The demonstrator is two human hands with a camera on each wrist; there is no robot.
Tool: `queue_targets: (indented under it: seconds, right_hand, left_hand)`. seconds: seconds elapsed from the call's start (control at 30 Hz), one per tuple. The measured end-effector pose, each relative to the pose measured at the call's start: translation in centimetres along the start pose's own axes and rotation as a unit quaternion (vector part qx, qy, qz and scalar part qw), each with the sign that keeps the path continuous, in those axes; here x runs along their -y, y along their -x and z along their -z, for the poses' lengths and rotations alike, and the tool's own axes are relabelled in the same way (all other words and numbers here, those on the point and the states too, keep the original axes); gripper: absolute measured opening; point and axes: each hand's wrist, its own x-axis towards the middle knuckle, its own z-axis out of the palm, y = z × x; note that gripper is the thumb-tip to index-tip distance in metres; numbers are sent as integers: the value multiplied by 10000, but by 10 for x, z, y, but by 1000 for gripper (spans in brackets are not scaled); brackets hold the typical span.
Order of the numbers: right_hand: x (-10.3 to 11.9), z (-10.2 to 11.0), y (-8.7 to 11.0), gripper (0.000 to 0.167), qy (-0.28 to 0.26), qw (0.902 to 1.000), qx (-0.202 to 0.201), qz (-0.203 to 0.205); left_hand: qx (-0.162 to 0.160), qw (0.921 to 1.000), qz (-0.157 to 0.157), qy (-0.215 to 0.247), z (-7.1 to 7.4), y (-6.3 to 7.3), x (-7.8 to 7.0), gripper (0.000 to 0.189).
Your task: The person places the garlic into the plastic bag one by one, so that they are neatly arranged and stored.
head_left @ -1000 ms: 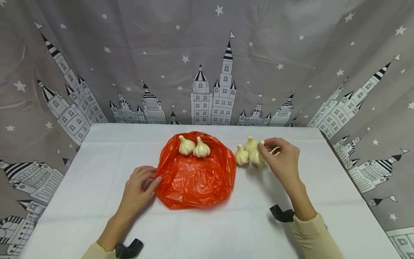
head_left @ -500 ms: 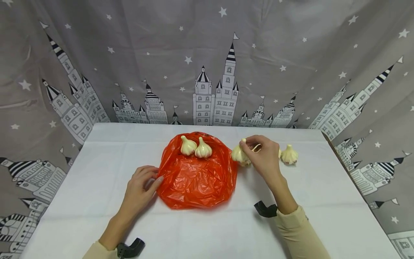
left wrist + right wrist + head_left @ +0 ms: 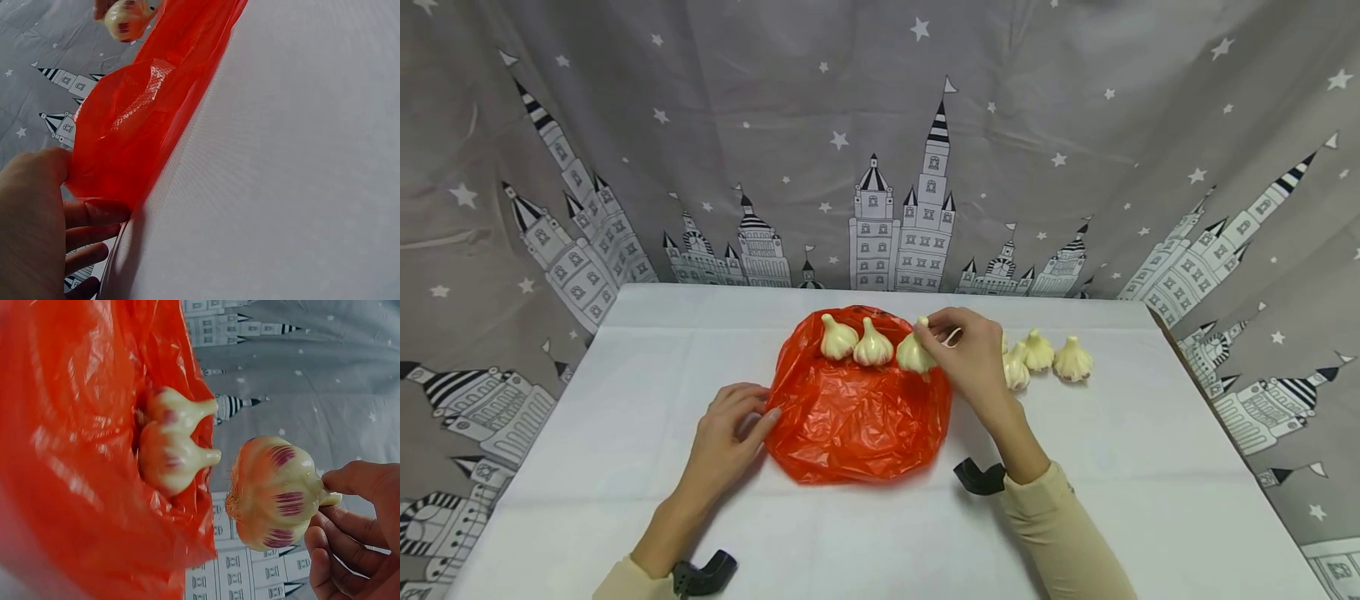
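Note:
A red plastic bag point(image 3: 850, 425) lies spread on the table with its rim raised. Two garlic bulbs point(image 3: 873, 343) sit side by side along its far inner edge. My left hand point(image 3: 724, 433) pinches the bag's left rim between thumb and forefinger, as the left wrist view shows. With thumb and fingertips my right hand point(image 3: 964, 354) grips another garlic bulb point(image 3: 275, 494) by its stem. This bulb has purple streaks and hangs over the bag's far right part, just right of the two inside. Whether it touches the bag cannot be told.
Several more garlic bulbs point(image 3: 1072, 360) stand on the white tablecloth point(image 3: 1150, 467) right of the bag, one partly hidden behind my right hand. A grey curtain point(image 3: 760, 108) printed with castles and stars hangs behind the table.
My right hand has carried the garlic bulb left from the group on the right to over the bag. The left hand has kept its hold on the rim.

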Motion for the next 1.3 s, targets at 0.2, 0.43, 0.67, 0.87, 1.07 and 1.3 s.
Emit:
queue_targets:
  seconds: [0.2,0.43,0.67,0.87,1.07,1.3]
  right_hand:
    - [8,-10,-6,16,-164,9998,112,4]
    - [14,-18,-13,14,-262,9995,3,202]
    - [23,-32,-16,12,-330,9991,78,261]
    - [37,-42,-20,12,-515,9981,28,350]
    - [42,-50,-21,12,-513,9980,136,346]
    - [41,-61,-18,12,-647,9973,276,226]
  left_hand:
    - [56,10000,5,-63,0,0,-1,11]
    - [43,10000,-24,-84,0,0,-1,11]
    - [30,10000,-62,17,1,-1,-2,11]
    - [34,10000,-57,24,0,-1,-3,12]
    - [38,9999,-59,102,-1,0,-2,11]
    - [63,9999,-65,98,1,-1,0,10]
